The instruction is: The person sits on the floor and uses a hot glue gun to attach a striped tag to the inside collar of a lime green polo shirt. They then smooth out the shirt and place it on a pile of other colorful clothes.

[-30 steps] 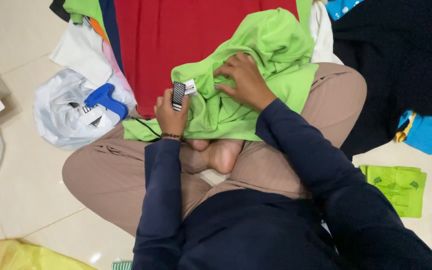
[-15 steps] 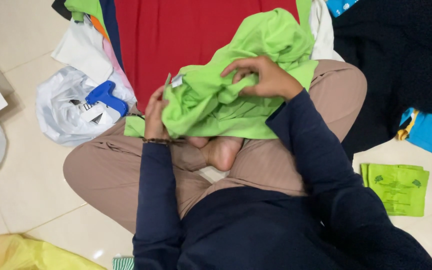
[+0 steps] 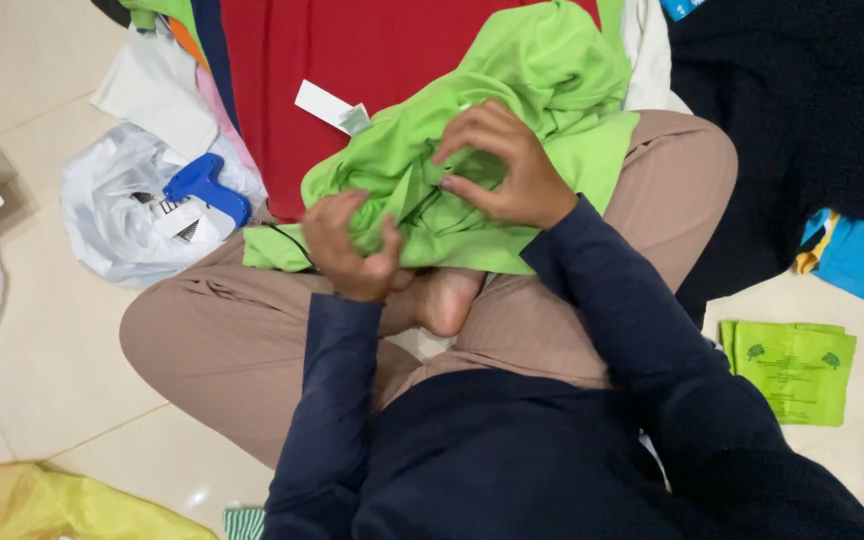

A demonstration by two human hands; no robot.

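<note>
Posture: person seated cross-legged on a tiled floor [image 3: 42, 350], tan trousers, dark navy sleeves, one bare foot [image 3: 447, 298] showing between the knees.
Garment: lime-green garment [image 3: 552, 80], bunched on the lap and across the right knee, upper part heaped toward 12 o'clock.
Left hand: left hand [image 3: 350, 248] at the garment's lower left edge; fingers curled shut around a fold of the green cloth, thumb pressed on top.
Right hand: right hand [image 3: 497, 165] at 2 o'clock from the left hand, close by; fingers bent and pinching a gathered bit of the same cloth near its middle.
Tag: white paper tag [image 3: 330, 106] with a small grey label, at 11 o'clock from the right hand, lying on the red cloth [image 3: 352, 45].
Tool: blue tagging gun [image 3: 206, 187] on a crumpled white plastic bag [image 3: 117, 215], at 9 o'clock from the left hand, well apart.
Right side: dark garment [image 3: 802, 100] at 3 o'clock; folded green bags [image 3: 797, 368] on the floor at 4 o'clock.
Lower left: yellow plastic bag [image 3: 52, 505] at 7 o'clock.
</note>
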